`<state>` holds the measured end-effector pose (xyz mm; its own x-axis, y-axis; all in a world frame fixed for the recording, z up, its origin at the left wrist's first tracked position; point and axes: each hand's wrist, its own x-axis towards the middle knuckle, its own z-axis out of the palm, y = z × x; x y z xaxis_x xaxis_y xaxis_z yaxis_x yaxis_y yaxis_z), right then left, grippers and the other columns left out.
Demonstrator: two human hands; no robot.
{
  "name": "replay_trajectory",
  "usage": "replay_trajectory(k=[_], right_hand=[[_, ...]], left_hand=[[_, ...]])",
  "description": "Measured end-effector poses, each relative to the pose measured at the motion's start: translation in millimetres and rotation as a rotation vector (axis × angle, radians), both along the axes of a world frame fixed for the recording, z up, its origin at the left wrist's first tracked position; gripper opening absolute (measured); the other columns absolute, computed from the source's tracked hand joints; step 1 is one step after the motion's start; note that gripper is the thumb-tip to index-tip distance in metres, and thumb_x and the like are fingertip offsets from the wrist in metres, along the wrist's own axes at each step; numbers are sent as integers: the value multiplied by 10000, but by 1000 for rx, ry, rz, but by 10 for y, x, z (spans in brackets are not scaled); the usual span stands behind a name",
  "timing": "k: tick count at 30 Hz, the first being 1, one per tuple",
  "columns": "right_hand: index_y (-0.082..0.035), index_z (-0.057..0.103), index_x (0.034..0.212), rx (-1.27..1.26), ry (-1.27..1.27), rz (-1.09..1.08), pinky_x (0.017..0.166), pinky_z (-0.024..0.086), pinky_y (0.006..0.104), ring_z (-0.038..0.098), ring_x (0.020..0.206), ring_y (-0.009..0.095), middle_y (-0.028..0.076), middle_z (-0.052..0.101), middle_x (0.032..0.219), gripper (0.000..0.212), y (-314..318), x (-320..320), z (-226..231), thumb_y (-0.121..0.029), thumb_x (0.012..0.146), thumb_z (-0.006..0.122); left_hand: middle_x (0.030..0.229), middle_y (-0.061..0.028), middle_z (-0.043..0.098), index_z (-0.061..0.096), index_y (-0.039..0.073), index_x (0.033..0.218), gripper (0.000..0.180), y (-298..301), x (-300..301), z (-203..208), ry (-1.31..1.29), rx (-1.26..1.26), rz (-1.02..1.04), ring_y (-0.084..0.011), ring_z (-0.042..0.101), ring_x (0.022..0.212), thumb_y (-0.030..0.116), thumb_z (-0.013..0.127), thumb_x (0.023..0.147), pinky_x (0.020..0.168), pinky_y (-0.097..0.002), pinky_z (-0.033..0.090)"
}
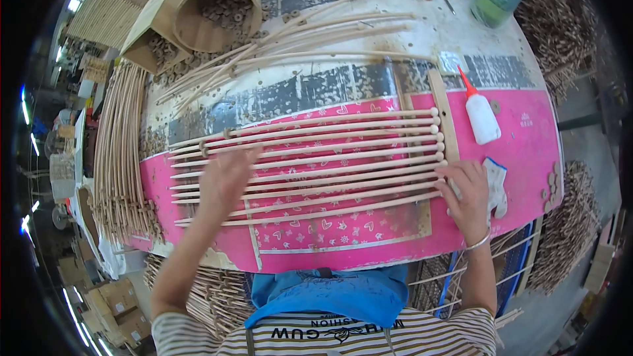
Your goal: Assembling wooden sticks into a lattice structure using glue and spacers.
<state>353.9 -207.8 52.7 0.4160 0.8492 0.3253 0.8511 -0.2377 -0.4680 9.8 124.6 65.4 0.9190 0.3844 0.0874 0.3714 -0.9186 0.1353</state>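
Several slim wooden rods (330, 151) lie side by side across a pink patterned sheet (521, 118). Their round ball ends (440, 137) line up at the right against a wooden strip (443, 109), and their tapered tips point left. My right hand (467, 191) curls its fingers and thumb around the ball ends of the nearest rods. Over the left part of the row is my left hand (227, 175), its fingers smeared by motion; whether it holds anything is hidden. Small wooden rings (228, 134) sit on the far rods, close to that hand.
Beyond the strip lies a white glue bottle (483, 118) with a red nozzle. A white glove (496, 188) rests by my right wrist. Loose rods (297, 36) and a wooden tub (221, 6) of rings stand at the back. Bundled rods (120, 151) line the left edge.
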Motion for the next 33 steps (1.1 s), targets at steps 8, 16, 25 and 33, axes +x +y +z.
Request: replay_trajectory(k=[8,16,25,33], right_hand=[[-105,606,1395,82,-178,177,1059,466,460,595,1270,322,104,641,1376,604,1958,951,-306,-74,819,781],[-102,485,1538,-245,-305,150,1247,317,525,464,1469,337,161,552,1510,796,2905,1373,-725,-211,795,752],[-114,689,1050,-122,-299,94,991,479,494,621,1143,292,50,692,1137,184,2921,1282,-737,-88,868,687],[-128,679,1058,28,-95,233,872,521,459,672,986,322,75,708,982,199,2519,563,-444,-73,873,725]], left_hand=[[1451,-112,621,505,186,1558,671,1872,1208,-374,-196,35,179,-378,605,1292,53,692,928,1048,-474,513],[1168,-127,649,629,129,1434,575,2200,1462,-655,-249,161,122,-351,620,1150,-11,639,877,970,-489,489],[1087,-145,596,659,150,1354,524,2019,1270,-539,-344,-58,99,-376,626,1024,-89,578,895,865,-433,514],[1092,-129,578,651,47,1378,538,1787,637,-69,-418,-157,-39,-273,619,993,-188,512,915,884,-294,503]])
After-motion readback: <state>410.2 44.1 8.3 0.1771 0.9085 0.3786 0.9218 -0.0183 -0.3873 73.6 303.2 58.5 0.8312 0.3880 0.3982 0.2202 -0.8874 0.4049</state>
